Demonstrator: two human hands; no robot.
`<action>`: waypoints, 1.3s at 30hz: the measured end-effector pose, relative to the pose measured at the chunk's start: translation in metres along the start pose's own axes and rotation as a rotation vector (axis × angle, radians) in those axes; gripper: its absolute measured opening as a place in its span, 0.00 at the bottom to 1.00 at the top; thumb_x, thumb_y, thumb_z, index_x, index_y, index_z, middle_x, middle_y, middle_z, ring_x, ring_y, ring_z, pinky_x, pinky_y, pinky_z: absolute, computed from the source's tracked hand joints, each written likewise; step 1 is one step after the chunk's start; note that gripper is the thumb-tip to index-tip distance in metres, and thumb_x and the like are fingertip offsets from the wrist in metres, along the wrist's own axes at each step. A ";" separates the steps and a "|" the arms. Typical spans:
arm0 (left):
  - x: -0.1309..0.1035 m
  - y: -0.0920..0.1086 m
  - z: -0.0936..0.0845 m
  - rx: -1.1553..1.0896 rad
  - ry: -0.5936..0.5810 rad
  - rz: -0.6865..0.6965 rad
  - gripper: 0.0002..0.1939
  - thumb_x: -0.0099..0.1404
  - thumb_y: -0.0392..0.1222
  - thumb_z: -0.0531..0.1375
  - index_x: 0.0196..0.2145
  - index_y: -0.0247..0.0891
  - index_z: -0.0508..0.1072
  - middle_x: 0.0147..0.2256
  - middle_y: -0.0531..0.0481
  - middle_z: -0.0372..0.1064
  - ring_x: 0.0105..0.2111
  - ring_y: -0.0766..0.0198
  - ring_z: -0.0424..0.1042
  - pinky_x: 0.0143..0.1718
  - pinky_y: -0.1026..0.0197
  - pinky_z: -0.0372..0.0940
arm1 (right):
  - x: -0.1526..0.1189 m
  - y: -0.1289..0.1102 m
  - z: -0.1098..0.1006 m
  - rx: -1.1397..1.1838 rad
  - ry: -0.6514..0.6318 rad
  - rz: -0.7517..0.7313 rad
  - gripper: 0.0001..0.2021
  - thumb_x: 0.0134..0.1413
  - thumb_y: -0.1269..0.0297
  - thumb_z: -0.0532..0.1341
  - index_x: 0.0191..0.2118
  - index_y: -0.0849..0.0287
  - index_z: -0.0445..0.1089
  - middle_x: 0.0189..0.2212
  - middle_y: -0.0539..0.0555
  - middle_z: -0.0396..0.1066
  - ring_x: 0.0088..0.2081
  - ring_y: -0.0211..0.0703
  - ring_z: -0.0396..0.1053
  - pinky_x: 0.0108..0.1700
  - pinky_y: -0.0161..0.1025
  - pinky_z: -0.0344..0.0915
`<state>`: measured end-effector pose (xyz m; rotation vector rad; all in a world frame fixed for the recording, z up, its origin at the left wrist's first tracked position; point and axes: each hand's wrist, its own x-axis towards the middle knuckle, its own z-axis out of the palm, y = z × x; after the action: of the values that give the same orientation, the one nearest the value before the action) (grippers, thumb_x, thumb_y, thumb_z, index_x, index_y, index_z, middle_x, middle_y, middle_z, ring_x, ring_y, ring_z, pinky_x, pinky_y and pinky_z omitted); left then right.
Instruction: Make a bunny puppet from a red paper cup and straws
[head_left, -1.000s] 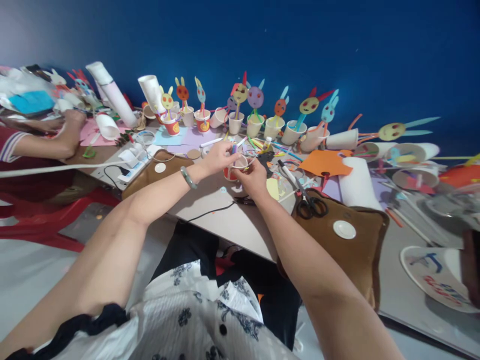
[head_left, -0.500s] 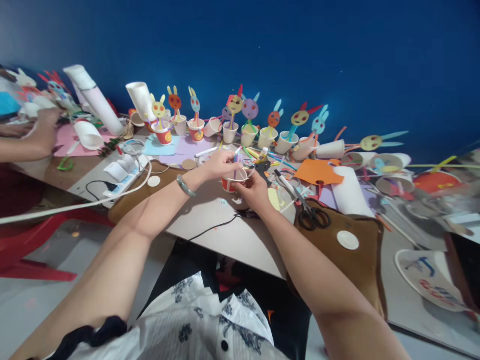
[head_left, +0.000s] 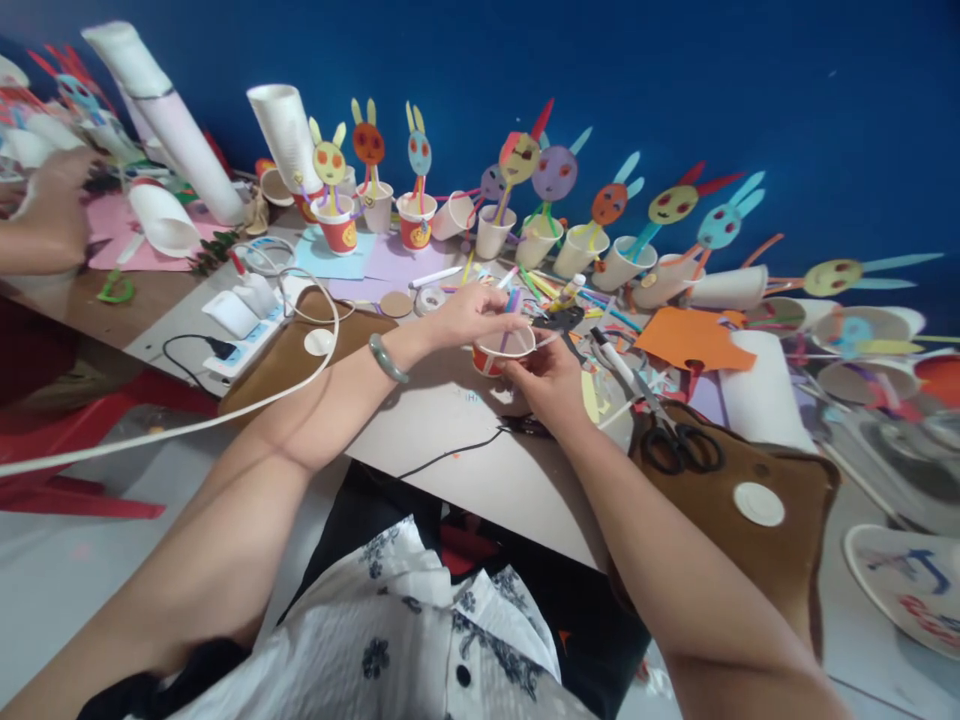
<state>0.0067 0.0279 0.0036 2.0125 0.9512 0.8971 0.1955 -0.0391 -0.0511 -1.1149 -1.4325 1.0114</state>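
A red and white paper cup (head_left: pixel 489 362) is between my hands above the near part of the table, its mouth facing up. My left hand (head_left: pixel 480 318) has its fingers closed round a purple strip (head_left: pixel 511 308) that stands in the cup's mouth. On the cup's right side, my right hand (head_left: pixel 546 378) grips the wall and rim, with the thumb at the front. Behind them stands a row of paper cups with rabbit faces, among them a red cup (head_left: pixel 337 234) with a yellow face (head_left: pixel 330 163).
Black-handled scissors (head_left: pixel 681 448) lie on a brown pad (head_left: pixel 780 545) at the right. A white power strip (head_left: pixel 247 350) with a cable sits at the left. Orange paper (head_left: pixel 694 338) and a white roll (head_left: pixel 765 390) lie beyond. Another person's hand (head_left: pixel 64 190) is at the far left.
The view has shifted, so the cups along the wall appear higher and farther right. My hands remain at the cup, left at the strip and right at the wall.
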 end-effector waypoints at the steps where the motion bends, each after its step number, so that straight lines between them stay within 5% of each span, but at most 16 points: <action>1: -0.002 0.000 -0.002 -0.033 -0.050 0.013 0.16 0.65 0.53 0.70 0.33 0.36 0.78 0.33 0.49 0.75 0.38 0.61 0.74 0.40 0.61 0.67 | 0.000 -0.001 0.000 0.022 -0.010 0.011 0.28 0.45 0.53 0.77 0.51 0.52 0.73 0.34 0.47 0.79 0.25 0.40 0.72 0.28 0.40 0.74; 5: -0.005 0.000 -0.004 -0.136 -0.174 0.027 0.09 0.66 0.45 0.68 0.39 0.35 0.80 0.38 0.47 0.78 0.40 0.60 0.76 0.44 0.59 0.69 | 0.000 -0.007 -0.002 0.046 -0.017 0.023 0.27 0.44 0.50 0.78 0.49 0.53 0.73 0.32 0.47 0.78 0.24 0.40 0.73 0.28 0.40 0.75; 14: -0.003 -0.005 0.001 -0.034 -0.092 -0.064 0.06 0.66 0.41 0.64 0.34 0.36 0.76 0.32 0.51 0.73 0.35 0.63 0.71 0.41 0.60 0.67 | 0.002 -0.011 -0.009 -0.050 0.134 -0.049 0.18 0.54 0.42 0.72 0.36 0.54 0.78 0.29 0.51 0.80 0.30 0.45 0.77 0.37 0.46 0.79; 24: -0.005 -0.003 0.002 -0.051 -0.154 -0.003 0.11 0.69 0.47 0.63 0.38 0.35 0.77 0.36 0.48 0.75 0.38 0.61 0.73 0.43 0.59 0.67 | 0.005 -0.006 -0.013 -0.027 0.191 -0.067 0.14 0.52 0.49 0.74 0.35 0.52 0.74 0.31 0.51 0.79 0.33 0.45 0.78 0.40 0.46 0.79; 33: -0.006 0.001 0.000 -0.050 -0.116 -0.019 0.19 0.70 0.56 0.65 0.33 0.37 0.75 0.31 0.51 0.71 0.33 0.63 0.69 0.38 0.59 0.66 | 0.007 -0.009 -0.015 -0.049 0.224 -0.070 0.14 0.53 0.51 0.72 0.34 0.53 0.71 0.28 0.49 0.76 0.30 0.42 0.76 0.34 0.42 0.75; 39: 0.000 -0.005 -0.017 -0.249 0.054 -0.117 0.32 0.78 0.69 0.52 0.35 0.37 0.77 0.34 0.44 0.77 0.36 0.60 0.77 0.41 0.58 0.72 | 0.011 -0.006 -0.019 -0.001 0.264 0.000 0.14 0.53 0.52 0.71 0.35 0.53 0.68 0.27 0.47 0.72 0.31 0.42 0.79 0.33 0.39 0.75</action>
<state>-0.0084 0.0355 0.0078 1.7133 0.9278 0.9584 0.2127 -0.0288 -0.0401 -1.2007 -1.2216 0.8288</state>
